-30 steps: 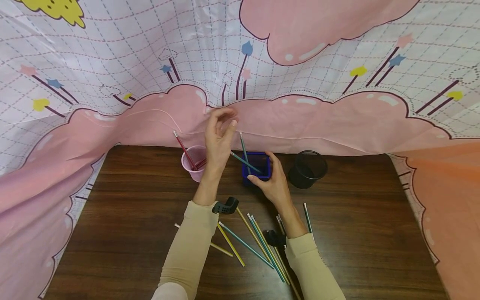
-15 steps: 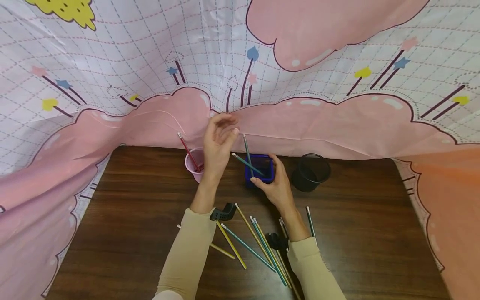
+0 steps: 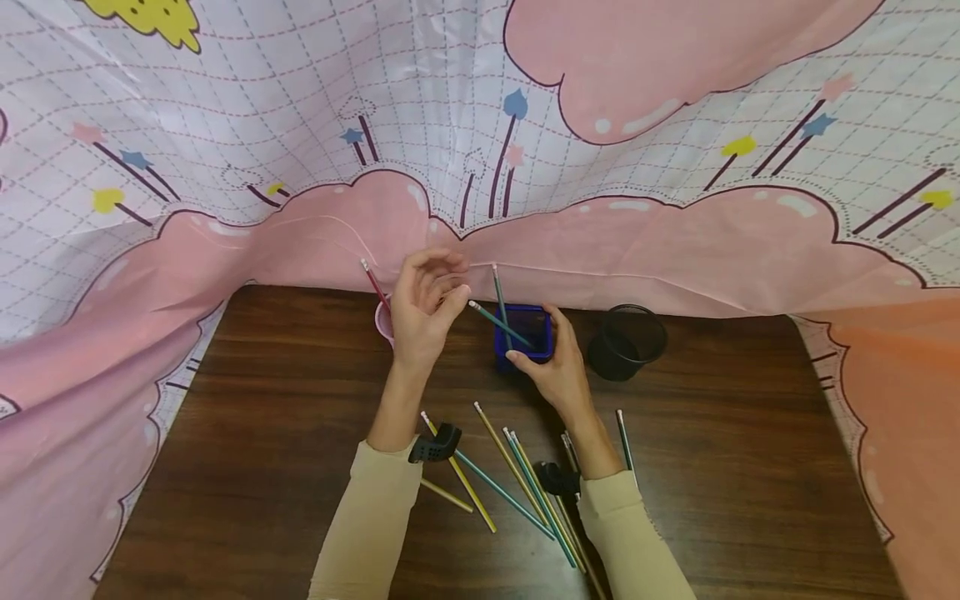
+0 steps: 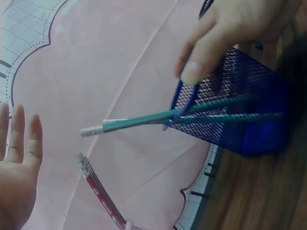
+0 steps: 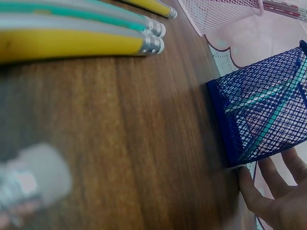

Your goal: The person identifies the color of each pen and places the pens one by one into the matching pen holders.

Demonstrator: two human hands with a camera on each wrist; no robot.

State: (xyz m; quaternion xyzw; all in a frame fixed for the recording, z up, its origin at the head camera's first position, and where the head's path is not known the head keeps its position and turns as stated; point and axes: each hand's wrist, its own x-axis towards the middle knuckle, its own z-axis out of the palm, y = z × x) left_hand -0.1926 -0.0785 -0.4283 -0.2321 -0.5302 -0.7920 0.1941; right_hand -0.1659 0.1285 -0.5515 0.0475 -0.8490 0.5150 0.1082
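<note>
My right hand [image 3: 558,371] grips a blue mesh pencil holder [image 4: 266,129] at its near right side, thumb on the front rim. Two green pencils [image 3: 489,316] with white erasers lean inside it, eraser ends up. My left hand [image 3: 423,321] is raised to the left of the holder, fingers loosely bent and holding nothing. Behind it, partly hidden, stands a pink mesh cup [image 3: 383,323] with red pencils [image 4: 103,194] in it. In the left wrist view, the left fingers show apart from the pencils.
A round black mesh cup [image 3: 626,342] stands to the right of the right hand. Several yellow and green pencils [image 3: 504,494] lie loose on the brown wooden table [image 3: 262,467], some beneath the forearms. A patterned cloth [image 3: 675,250] hangs behind the table.
My left hand has moved slightly left and nearer, covering more of the pink cup and uncovering a yellow pencil's eraser end. The right hand keeps its grip on the blue holder.
</note>
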